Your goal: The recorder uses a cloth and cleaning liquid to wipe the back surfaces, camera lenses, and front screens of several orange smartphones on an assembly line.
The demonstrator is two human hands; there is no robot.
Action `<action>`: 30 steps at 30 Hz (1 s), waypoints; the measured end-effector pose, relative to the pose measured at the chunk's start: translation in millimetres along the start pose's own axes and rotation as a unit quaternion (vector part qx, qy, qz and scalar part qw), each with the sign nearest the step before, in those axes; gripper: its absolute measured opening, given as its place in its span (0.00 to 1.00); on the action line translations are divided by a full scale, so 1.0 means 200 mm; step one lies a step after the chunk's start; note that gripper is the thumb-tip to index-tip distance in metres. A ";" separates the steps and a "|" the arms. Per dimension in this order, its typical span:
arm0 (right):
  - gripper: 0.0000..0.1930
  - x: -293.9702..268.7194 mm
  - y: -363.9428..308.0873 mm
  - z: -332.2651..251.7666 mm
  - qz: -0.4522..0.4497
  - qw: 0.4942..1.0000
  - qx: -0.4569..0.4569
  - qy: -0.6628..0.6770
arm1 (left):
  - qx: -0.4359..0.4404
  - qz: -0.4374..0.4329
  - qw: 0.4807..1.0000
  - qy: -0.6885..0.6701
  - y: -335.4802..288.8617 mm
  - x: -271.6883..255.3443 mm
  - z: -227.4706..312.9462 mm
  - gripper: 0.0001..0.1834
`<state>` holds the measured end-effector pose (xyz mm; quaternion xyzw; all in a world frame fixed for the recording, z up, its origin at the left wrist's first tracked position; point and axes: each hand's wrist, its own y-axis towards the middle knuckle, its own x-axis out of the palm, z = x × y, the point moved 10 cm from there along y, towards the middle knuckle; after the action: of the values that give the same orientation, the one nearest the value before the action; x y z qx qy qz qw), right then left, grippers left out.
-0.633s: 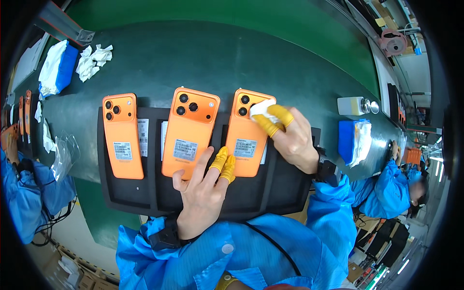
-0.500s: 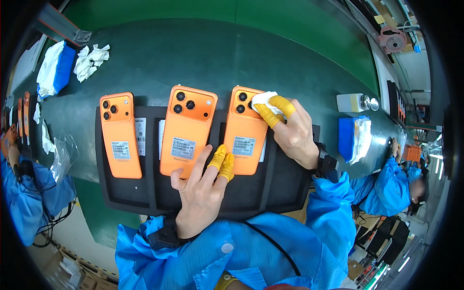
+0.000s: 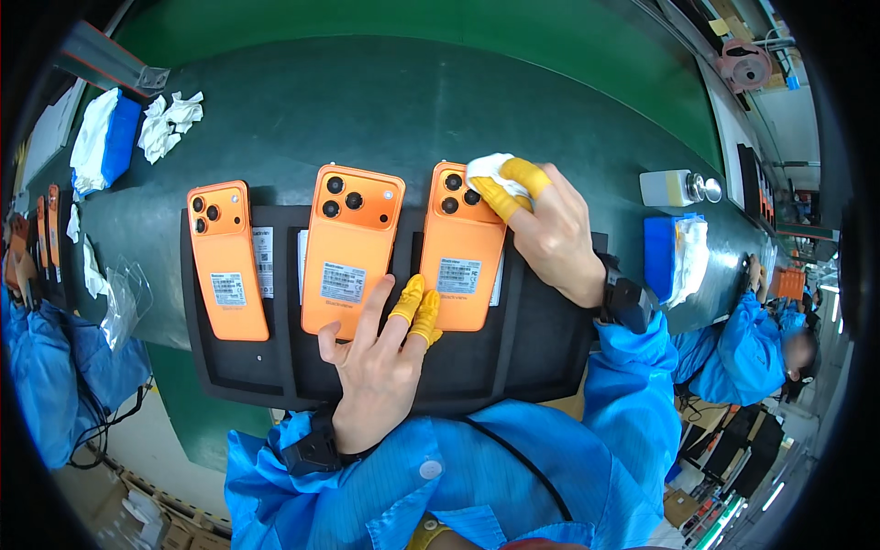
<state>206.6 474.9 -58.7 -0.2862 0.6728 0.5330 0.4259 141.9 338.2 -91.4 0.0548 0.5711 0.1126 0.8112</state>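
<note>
Three orange phones lie back side up on a black compartmented tray (image 3: 247,380): a left phone (image 3: 226,257), a middle phone (image 3: 348,243) and a right phone (image 3: 461,238). Each has a camera block at its top and a pale label lower down. Between finger and thumb, my right hand (image 3: 559,234) pinches a folded white cloth (image 3: 484,169) against the right phone's upper right corner, beside the lenses. My left hand (image 3: 374,390) has its fingers stretched out; two yellow-covered fingertips touch that phone's lower left edge, and another finger rests by the middle phone's lower corner.
Blue boxes with white cloths stand at the left (image 3: 122,137) and right (image 3: 657,257). Crumpled wipes (image 3: 165,128) lie at the far left, and a clear plastic bag (image 3: 124,307) nearer. A bottle with metal top (image 3: 669,189) stands right. People in blue work at both sides.
My right hand has slid the cloth slightly up and to the left along the right phone's top corner. My left hand stays in place against the phone.
</note>
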 end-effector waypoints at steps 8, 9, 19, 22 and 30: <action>0.15 -0.05 -0.13 -0.02 -0.024 0.998 0.027 -0.055 | 0.003 0.021 1.000 -0.008 -0.01 0.00 0.00 0.02; 0.15 -0.05 -0.14 -0.03 -0.024 0.998 0.026 -0.055 | 0.004 0.014 1.000 -0.004 -0.01 0.00 0.00 0.02; 0.17 -0.01 -0.13 -0.12 -0.019 0.999 -0.029 -0.005 | 0.001 0.017 1.000 0.011 0.00 -0.01 0.01 0.03; 0.18 -0.05 -0.14 -0.02 0.002 0.999 0.042 0.004 | 0.002 0.011 1.000 0.014 0.00 0.00 0.00 0.03; 0.13 -0.02 -0.05 0.01 0.001 0.999 0.024 -0.038 | 0.000 0.021 1.000 0.002 0.01 0.00 0.00 0.03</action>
<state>216.5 474.8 -60.5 -0.2544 0.6689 0.5277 0.4576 141.0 339.6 -90.9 0.0671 0.5712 0.1297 0.8077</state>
